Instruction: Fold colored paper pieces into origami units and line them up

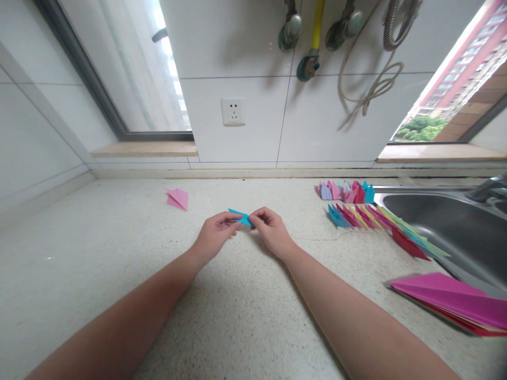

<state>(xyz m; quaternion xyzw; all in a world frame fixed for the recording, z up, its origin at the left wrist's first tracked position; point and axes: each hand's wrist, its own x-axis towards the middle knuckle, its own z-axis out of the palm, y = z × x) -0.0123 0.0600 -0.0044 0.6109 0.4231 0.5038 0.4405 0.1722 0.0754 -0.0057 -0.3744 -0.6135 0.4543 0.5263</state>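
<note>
A small folded piece of blue paper is held between both hands, just above the speckled countertop. My left hand pinches its left end between thumb and fingers. On the other end, the thumb and index finger of my right hand are closed, covering part of the paper. Its exact folded shape is partly hidden by the fingers. A pink folded paper lies on the counter, to the left of and beyond my left hand.
Small folded paper figures stand at the back right. Before them runs a row of colourful folded papers, reaching the steel sink's rim. A stack of larger folded sheets lies nearer. Behind are a tiled wall, socket and pipe valves.
</note>
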